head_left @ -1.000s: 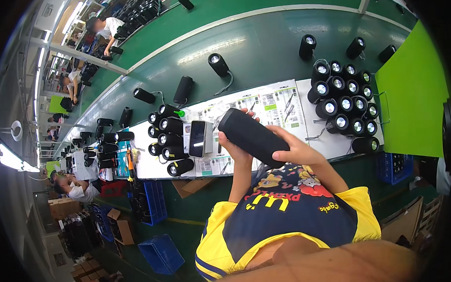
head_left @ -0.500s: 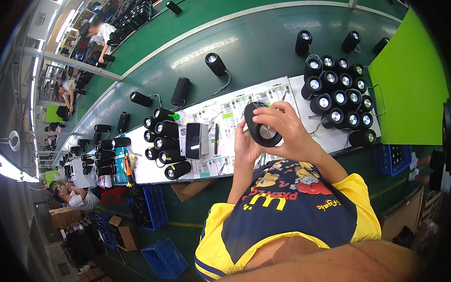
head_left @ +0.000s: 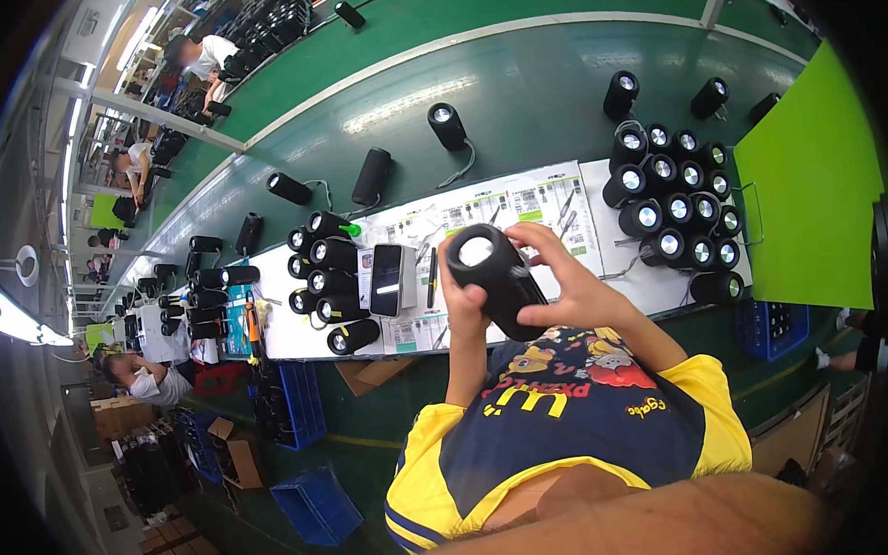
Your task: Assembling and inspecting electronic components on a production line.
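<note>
A black cylindrical speaker [head_left: 511, 293] is held up over the table edge in front of my chest, tilted, its round silver end facing up and to the left. My left hand [head_left: 464, 298] grips its left side, with the thumb across the front near the silver end. Around the right side curves my right hand [head_left: 579, 290], its thumb against the lower body and its fingers by the upper edge. Under the hands lie printed sheets [head_left: 549, 203] with pictures of parts.
At the right, several similar speakers [head_left: 678, 209] stand packed together beside a green panel [head_left: 803, 187]. On the left, more speakers [head_left: 332, 281] lie next to a phone on a white box [head_left: 389, 279] and a pen [head_left: 431, 278]. Several speakers lie on the green belt [head_left: 525, 79] beyond.
The speaker has turned in my hands: its silver end swung from lower right to upper left. My left thumb now shows on its front, and my right hand has shifted to its right side.
</note>
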### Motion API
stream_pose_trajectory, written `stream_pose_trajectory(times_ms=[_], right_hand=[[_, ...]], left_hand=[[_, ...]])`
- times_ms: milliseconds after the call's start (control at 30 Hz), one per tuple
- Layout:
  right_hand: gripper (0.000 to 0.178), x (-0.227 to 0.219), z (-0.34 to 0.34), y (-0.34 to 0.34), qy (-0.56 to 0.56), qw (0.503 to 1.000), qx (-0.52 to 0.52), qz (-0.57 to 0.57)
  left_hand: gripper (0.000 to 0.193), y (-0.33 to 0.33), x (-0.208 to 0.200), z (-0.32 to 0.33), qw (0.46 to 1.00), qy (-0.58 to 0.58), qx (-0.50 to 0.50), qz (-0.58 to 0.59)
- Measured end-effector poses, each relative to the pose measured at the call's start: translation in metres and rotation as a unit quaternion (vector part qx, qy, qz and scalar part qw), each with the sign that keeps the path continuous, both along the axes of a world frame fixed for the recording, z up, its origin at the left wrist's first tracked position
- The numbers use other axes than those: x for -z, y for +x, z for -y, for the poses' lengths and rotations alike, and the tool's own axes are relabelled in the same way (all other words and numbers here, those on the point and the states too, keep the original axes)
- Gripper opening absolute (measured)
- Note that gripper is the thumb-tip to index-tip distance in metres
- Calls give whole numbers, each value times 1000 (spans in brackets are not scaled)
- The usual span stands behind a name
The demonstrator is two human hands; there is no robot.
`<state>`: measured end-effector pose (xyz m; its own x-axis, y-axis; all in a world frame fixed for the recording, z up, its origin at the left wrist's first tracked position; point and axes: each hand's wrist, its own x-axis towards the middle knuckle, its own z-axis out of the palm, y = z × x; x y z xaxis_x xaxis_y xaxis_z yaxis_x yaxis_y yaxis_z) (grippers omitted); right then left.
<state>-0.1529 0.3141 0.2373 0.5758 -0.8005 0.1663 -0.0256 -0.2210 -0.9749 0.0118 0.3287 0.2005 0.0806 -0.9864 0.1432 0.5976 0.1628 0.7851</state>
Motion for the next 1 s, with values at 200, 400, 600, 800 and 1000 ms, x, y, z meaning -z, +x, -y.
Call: stream_pose_trajectory(times_ms=[200, 400, 600, 800, 1000], right_hand=[[83, 8, 16, 9, -78, 994, 65, -43], [78, 58, 71, 9, 57, 991, 77, -95], [75, 135, 153, 22, -74, 935, 268, -223], [78, 194, 257, 4, -97, 871, 414, -248], [79, 199, 280, -1, -21, 869, 409, -276]], left_hand=[[82, 11, 39, 21, 979, -128, 21, 158], [67, 23, 63, 59, 876, -22, -43, 479], [39, 35, 129, 109, 879, 184, -29, 439], [45, 45, 148, 196, 840, 92, -101, 524], [74, 20, 145, 305, 772, 22, -182, 608]])
